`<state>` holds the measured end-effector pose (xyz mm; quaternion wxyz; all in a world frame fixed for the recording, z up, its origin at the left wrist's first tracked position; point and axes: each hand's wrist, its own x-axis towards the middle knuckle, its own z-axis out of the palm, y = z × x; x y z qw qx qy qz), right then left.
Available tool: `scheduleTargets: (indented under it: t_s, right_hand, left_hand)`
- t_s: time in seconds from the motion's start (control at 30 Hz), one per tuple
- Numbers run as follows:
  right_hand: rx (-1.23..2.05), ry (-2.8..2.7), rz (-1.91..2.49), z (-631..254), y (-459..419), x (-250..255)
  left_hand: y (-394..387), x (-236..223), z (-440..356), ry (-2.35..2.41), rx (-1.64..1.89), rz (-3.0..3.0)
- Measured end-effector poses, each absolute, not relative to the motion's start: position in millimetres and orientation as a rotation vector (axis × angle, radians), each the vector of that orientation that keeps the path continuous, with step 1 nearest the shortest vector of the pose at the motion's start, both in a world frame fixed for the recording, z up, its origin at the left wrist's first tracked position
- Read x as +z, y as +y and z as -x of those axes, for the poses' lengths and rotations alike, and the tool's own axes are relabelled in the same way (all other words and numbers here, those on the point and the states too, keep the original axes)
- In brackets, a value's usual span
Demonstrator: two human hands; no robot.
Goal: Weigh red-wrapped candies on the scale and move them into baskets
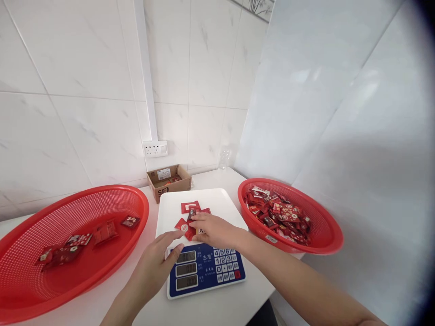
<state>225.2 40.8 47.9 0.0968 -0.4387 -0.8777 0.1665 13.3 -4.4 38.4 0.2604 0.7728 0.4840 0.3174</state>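
A digital scale (pixel 207 271) with a blue keypad panel and a white weighing tray (pixel 176 203) stands in front of me. Several small red packets (pixel 190 207) lie on the tray. My right hand (pixel 212 228) rests on the tray with fingers curled over the packets nearest the front edge. My left hand (pixel 158 260) reaches in from the lower left, its fingers extended toward a red packet (pixel 181 225) at the tray's front left, thumb over the scale's display.
A large red mesh basket (pixel 112 267) on the left holds a few red packets. A second red basket (pixel 326 240) on the right is piled with several. A small cardboard box (pixel 170 181) sits behind the scale. White tiled walls, a power socket (pixel 155 148) and a panel at right close in the counter.
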Motion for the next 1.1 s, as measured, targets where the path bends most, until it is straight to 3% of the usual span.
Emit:
scheduleTargets:
  t_s: [0.23, 1.1]
  right_hand:
    - [0.39, -2.527, 1.544, -220.5, 54.8, 52.0]
    - [0.382, -2.533, 1.624, -239.4, 76.4, 51.5]
  left_hand:
    - [-4.1, 38.8, -14.5, 1.341, 0.835, -2.113]
    - [0.4, 31.7, -13.4, 1.358, 0.824, -2.162]
